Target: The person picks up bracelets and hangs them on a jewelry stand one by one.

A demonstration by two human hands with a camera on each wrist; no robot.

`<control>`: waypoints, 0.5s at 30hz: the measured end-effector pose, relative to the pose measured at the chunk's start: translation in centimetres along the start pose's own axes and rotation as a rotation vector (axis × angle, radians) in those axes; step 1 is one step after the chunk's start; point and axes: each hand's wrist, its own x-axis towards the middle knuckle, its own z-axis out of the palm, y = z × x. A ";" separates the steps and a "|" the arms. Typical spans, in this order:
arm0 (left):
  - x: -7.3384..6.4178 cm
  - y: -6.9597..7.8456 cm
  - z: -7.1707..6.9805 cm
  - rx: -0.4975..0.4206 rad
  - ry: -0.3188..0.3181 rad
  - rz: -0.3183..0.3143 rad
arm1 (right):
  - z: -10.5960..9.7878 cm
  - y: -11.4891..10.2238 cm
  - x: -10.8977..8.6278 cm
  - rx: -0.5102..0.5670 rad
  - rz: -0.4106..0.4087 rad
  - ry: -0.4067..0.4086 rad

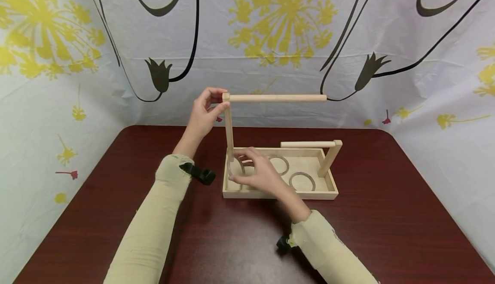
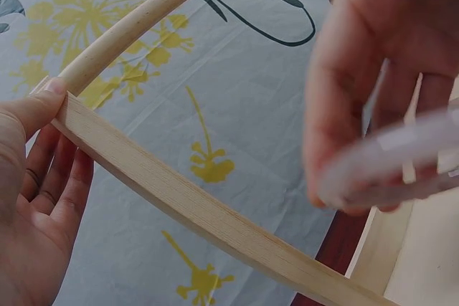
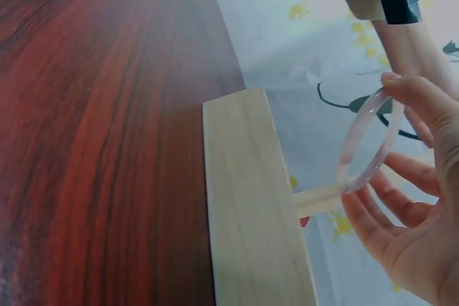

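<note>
My left hand (image 1: 203,114) grips the top corner of the tall wooden post (image 1: 229,131), thumb in front and fingers behind. A round wooden bar (image 1: 278,98) reaches right from that corner. In my right hand (image 1: 261,174) is a pale, translucent bangle (image 3: 351,145), pinched at its edge between thumb and fingertips, upright just over the left end of the wooden tray (image 1: 280,195). Beside it, the post's lower end stands in the tray. Two more bangles, one at the back (image 1: 287,165) and one in front (image 1: 313,184), lie on the tray floor; my right hand partly hides the area left of them.
A shorter wooden post (image 1: 330,159) rises at the tray's right end, its bar (image 1: 307,144) pointing left. The tray sits on a dark red-brown table (image 1: 216,241). A flower-printed sheet (image 1: 247,77) hangs behind the table and at both sides.
</note>
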 end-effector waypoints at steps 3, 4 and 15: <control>0.0 0.0 0.0 -0.003 0.001 0.004 | -0.1 -0.4 0.0 0.031 -0.027 0.033; 0.0 0.0 0.0 -0.004 0.000 0.006 | -0.1 -0.5 0.0 0.044 -0.033 0.044; -0.2 0.2 0.0 0.000 -0.004 0.018 | -0.9 -2.0 -0.1 0.155 -0.072 0.142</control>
